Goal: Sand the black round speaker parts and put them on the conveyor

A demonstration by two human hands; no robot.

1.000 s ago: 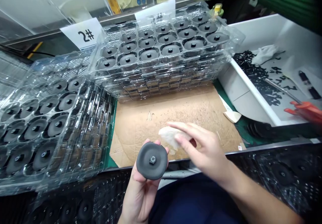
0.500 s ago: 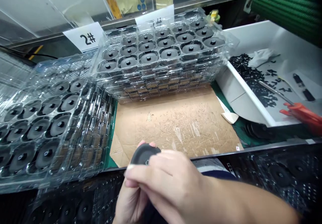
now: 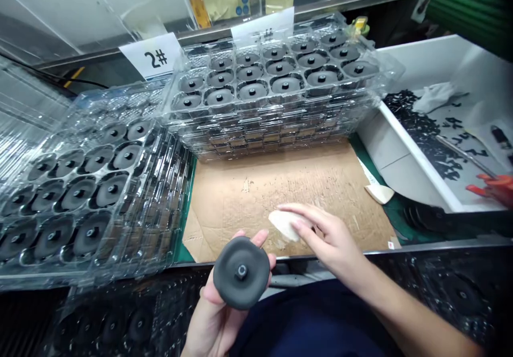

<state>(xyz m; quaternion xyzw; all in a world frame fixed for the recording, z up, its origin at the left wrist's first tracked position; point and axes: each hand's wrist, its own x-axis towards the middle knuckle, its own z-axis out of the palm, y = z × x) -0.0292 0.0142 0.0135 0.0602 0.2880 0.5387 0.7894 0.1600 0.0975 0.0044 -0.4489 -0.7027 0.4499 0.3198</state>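
Observation:
A round black rubber disc (image 3: 256,285) with a small stud at its centre rests in my left hand (image 3: 212,319). My fingers and thumb wrap its edge from below, and its dished face is turned up. My right hand (image 3: 334,239) grips a white folded cloth pad (image 3: 284,222) between thumb and fingers, just over the brown cardboard sheet (image 3: 240,196). The pad is to the right of the disc and apart from it.
Stacked clear plastic trays (image 3: 260,124) with similar discs stand behind the cardboard, another stack (image 3: 156,196) at left. At right, a white bin (image 3: 420,154) holds small black parts and a red-handled tool (image 3: 492,188). A white scraper-like piece (image 3: 379,192) lies beside the cardboard.
My right hand has moved off the disc toward the right, and the white pad now shows plainly in it. The disc in my left hand is now fully uncovered.

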